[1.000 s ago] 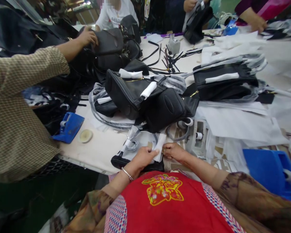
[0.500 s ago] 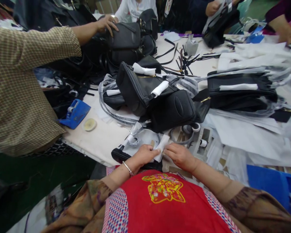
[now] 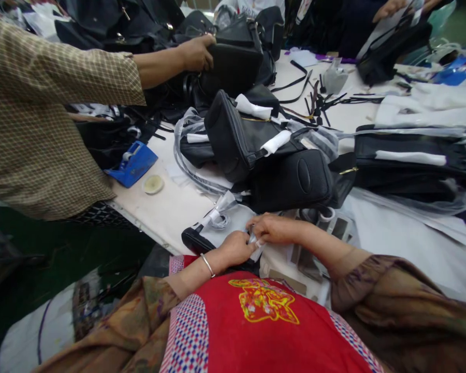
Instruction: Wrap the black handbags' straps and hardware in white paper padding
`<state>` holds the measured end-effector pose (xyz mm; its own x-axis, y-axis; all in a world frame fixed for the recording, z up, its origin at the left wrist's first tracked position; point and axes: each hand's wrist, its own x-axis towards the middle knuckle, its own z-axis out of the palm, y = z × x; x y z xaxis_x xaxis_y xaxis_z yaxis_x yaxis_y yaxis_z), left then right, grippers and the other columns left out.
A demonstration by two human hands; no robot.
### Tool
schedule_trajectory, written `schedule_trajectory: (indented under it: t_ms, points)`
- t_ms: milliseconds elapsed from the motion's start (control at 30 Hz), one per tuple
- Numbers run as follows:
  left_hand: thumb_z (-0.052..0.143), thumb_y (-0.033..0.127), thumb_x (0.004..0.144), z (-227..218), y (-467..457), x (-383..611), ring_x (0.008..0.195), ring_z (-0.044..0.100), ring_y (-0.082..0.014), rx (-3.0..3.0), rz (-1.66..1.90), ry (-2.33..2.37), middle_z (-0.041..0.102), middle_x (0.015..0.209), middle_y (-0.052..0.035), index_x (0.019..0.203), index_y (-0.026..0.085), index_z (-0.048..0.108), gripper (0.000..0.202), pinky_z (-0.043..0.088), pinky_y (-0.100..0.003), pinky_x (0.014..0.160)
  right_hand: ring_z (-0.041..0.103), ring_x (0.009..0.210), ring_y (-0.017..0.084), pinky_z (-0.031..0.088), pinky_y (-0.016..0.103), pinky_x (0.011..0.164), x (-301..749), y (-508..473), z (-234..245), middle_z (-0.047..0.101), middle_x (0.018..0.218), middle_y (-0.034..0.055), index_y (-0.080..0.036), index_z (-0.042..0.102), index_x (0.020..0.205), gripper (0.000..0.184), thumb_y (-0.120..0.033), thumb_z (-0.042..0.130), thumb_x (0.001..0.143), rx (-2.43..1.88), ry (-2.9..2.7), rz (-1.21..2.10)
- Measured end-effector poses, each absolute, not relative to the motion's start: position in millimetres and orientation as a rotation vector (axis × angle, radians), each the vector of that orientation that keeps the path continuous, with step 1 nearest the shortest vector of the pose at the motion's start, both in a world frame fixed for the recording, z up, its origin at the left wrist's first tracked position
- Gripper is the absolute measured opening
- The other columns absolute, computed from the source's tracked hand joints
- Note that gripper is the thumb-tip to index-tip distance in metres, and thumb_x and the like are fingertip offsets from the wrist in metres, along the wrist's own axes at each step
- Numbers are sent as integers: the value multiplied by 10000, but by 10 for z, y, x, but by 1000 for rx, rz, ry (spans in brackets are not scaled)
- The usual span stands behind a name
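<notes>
In front of my red apron lies a black bag [image 3: 194,241], partly covered by a pale sheet and a plastic-wrapped bundle [image 3: 220,220]. My left hand [image 3: 236,248] pinches a strip of white wrapping paper [image 3: 257,252] at the bag's right side. From above and to the right, my right hand [image 3: 271,228] closes on the same paper, its fingers almost touching my left thumb. Most of the strip, and whatever it goes around, is hidden by my fingers.
Black handbags [image 3: 233,137] with white-wrapped handles are heaped just beyond my hands, and more lie at right [image 3: 411,166]. A blue tape dispenser [image 3: 134,165] and a tape roll [image 3: 153,184] sit left. A co-worker's arm [image 3: 166,65] reaches across the upper left.
My right hand has moved left and over the paper, close against my left hand; less of the strip shows. The co-worker's hand has shifted right, gripping a black bag. The view has shifted slightly.
</notes>
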<state>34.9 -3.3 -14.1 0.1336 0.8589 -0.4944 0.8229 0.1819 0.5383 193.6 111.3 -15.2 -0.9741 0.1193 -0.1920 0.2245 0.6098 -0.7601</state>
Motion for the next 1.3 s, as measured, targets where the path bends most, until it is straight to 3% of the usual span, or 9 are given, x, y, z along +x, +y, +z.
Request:
schedule_trajectory:
  t_ms: [133, 333, 467, 600, 767, 833, 967, 1067, 1300]
  points:
    - [444, 588, 898, -141, -27, 344, 542, 472, -144, 1604, 69, 1668, 621, 613, -67, 731, 119, 712, 566, 250, -279, 529, 621, 942, 170, 455, 280, 822, 1950, 1143, -249, 660, 1054, 64, -155, 711, 704, 43, -132, 729, 735, 366, 2664, -1544]
    - [582, 449, 798, -52, 42, 354, 628, 563, -179, 1385, -23, 1625, 683, 766, -79, 901, 131, 726, 364, 329, -258, 536, 607, 857, 172, 438, 296, 817, 1974, 1085, -275, 678, 813, 45, -158, 692, 686, 85, -144, 705, 768, 391, 2830, -1552]
    - [564, 587, 794, -108, 62, 361, 604, 523, -162, 1394, 105, 1621, 639, 704, -47, 891, 129, 718, 492, 317, -260, 545, 605, 826, 165, 429, 303, 815, 1968, 1042, -271, 685, 813, 49, -156, 676, 670, 130, -82, 656, 775, 416, 2907, -1466]
    - [561, 567, 826, -227, 53, 368, 509, 401, -118, 1446, 147, 1640, 527, 535, 2, 683, 131, 699, 479, 247, -268, 516, 614, 856, 175, 441, 313, 834, 2016, 1066, -246, 695, 851, 62, -157, 695, 710, 134, -132, 619, 817, 416, 2839, -1530]
    - [573, 503, 844, -229, 46, 372, 506, 457, -135, 1507, 86, 1668, 562, 531, -20, 690, 141, 721, 421, 266, -280, 527, 636, 907, 169, 471, 296, 847, 2016, 1156, -177, 713, 989, 55, -165, 705, 1042, 245, -158, 543, 859, 594, 2579, -1718]
    - [545, 506, 856, -212, 40, 374, 535, 499, -157, 1542, 56, 1675, 601, 565, -51, 707, 137, 732, 440, 284, -287, 541, 632, 906, 177, 465, 285, 838, 1943, 1171, -173, 710, 992, 57, -167, 704, 1056, 277, -124, 578, 813, 675, 2631, -1578]
    - [548, 524, 837, -227, 11, 375, 581, 543, -188, 1563, 48, 1706, 645, 633, -91, 756, 128, 742, 448, 301, -295, 549, 607, 801, 189, 423, 265, 730, 1738, 1138, -184, 689, 822, 75, -152, 729, 763, 145, -103, 595, 791, 642, 2721, -1098]
    - [547, 558, 828, -247, -8, 368, 607, 560, -196, 1525, 62, 1733, 658, 672, -105, 824, 121, 745, 480, 317, -289, 549, 582, 776, 189, 371, 276, 677, 1647, 1072, -148, 671, 789, 81, -156, 697, 698, 143, -113, 599, 793, 559, 2817, -862]
    - [531, 519, 852, -216, -3, 361, 618, 571, -189, 1429, 97, 1664, 678, 729, -85, 897, 148, 740, 427, 333, -278, 538, 551, 801, 185, 363, 291, 710, 1742, 972, -7, 628, 775, 64, -152, 649, 705, 96, -141, 617, 795, 364, 2969, -808]
